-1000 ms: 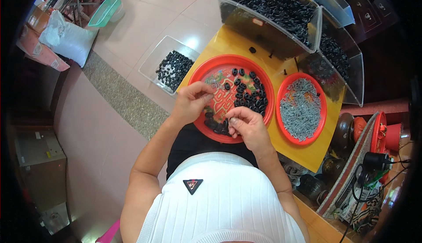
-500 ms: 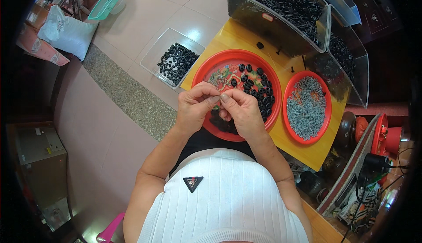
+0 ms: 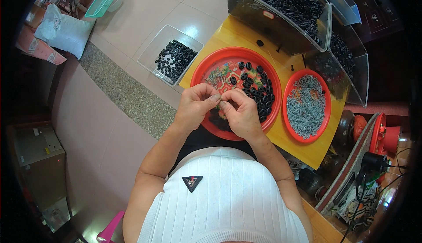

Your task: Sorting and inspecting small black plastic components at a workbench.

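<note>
My left hand [image 3: 191, 106] and my right hand [image 3: 244, 114] meet over the near part of a large round red tray [image 3: 235, 51]. Both are closed in a pinch, thumbs and forefingers almost touching. Whatever sits between the fingertips is too small to make out. Inside the tray, black oval pieces with two holes [image 3: 263, 94] lie mostly to the right. A small heap of grey screws [image 3: 216, 75] is at its left. More black pieces are partly hidden beneath my hands. To the right, a smaller red tray [image 3: 329, 104] holds many grey screws [image 3: 304, 106].
The trays rest on a yellow tabletop [image 3: 241, 31]. Large clear bins [image 3: 281, 25] of black parts stand at its far right, with a few loose black pieces [image 3: 260, 43] beside them. Left of the table is a clear box [image 3: 143, 61] of small black parts.
My right hand's fingers have shifted slightly, with the forefinger more curled and the thumb lower. My left hand keeps its pinch. The whole view has moved a little.
</note>
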{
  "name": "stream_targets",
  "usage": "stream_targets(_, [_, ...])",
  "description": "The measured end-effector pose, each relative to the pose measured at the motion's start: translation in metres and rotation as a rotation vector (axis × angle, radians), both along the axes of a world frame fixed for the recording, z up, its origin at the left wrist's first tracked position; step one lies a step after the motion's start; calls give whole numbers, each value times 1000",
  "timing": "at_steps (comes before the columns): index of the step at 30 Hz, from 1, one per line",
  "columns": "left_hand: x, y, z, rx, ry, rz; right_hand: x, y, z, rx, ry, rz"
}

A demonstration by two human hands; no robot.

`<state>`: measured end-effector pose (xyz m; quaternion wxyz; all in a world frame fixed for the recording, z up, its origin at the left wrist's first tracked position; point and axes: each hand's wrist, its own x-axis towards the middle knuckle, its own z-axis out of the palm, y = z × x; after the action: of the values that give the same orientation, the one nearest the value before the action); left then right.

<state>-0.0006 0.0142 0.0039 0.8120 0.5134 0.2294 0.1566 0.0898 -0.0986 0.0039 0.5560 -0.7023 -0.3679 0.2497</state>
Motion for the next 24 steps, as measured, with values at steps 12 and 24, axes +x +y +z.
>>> stream_targets(12, [-4, 1, -6, -65, -41, 85, 17, 5, 6, -57, 427, -3])
stream_targets(24, [1, -11, -1, -261, -225, 47, 3, -19, 21, 31, 587, -81])
